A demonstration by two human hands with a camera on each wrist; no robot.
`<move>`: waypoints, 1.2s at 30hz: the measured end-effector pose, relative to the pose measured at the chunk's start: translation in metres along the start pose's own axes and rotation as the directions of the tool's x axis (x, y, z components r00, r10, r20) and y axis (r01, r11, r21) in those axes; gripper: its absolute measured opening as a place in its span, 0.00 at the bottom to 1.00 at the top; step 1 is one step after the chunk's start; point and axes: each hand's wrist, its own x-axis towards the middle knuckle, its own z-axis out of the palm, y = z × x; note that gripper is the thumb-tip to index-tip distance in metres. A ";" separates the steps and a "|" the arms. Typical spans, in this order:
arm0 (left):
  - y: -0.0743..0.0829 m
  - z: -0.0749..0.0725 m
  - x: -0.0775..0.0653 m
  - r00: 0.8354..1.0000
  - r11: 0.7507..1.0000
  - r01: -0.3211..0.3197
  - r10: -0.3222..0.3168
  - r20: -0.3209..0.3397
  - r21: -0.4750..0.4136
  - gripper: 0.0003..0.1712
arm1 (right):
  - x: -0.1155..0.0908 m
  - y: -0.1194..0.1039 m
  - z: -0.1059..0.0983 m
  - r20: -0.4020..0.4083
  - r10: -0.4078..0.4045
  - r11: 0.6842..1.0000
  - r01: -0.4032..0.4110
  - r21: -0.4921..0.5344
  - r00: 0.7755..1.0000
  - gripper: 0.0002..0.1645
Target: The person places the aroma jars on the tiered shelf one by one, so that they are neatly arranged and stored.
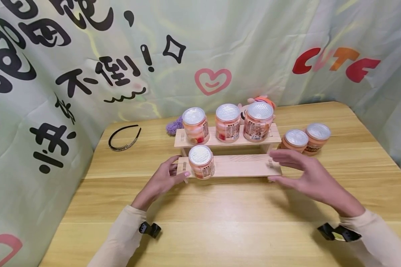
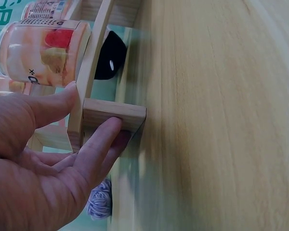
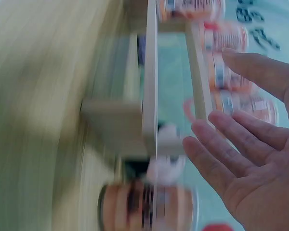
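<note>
A pale two-tier wooden display rack (image 1: 244, 165) stands on the table. My left hand (image 1: 160, 178) grips the left end of its lower tier; in the left wrist view the thumb (image 2: 62, 98) lies at the board's edge and the fingers (image 2: 103, 139) are against the leg below. One clear-lidded jar (image 1: 201, 162) with fruit on its label sits at the left of the lower tier, close to that thumb. Three similar jars (image 1: 228, 123) stand on the upper tier. Beside the rack's right end, my right hand (image 1: 309, 176) holds nothing, fingers extended and thumb apart.
Two more jars (image 1: 295, 139) stand right of the rack. Behind it are a purple yarn ball (image 1: 173, 127) and a partly hidden pink plush toy (image 1: 243, 111). A black headband (image 1: 123, 139) lies at the left. A printed curtain (image 1: 254, 44) hangs along the table's back edge.
</note>
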 end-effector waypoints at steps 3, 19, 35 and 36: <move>0.000 0.000 0.000 1.000 1.000 -0.001 0.001 -0.004 0.006 0.48 | -0.012 0.009 -0.017 -0.075 0.083 0.996 -0.085 -0.036 0.994 0.35; -0.002 -0.002 -0.001 1.000 1.000 -0.003 0.003 -0.009 0.000 0.47 | -0.039 0.078 -0.090 -0.176 0.465 0.860 -0.490 -0.145 0.868 0.41; 0.000 0.001 0.000 1.000 1.000 -0.003 0.003 -0.002 -0.019 0.46 | 0.006 0.113 -0.097 0.035 0.522 0.848 -0.514 -0.131 0.852 0.58; 0.000 0.001 0.000 1.000 1.000 -0.005 0.005 -0.002 -0.020 0.46 | 0.008 0.114 -0.096 0.035 0.516 0.852 -0.508 -0.128 0.856 0.57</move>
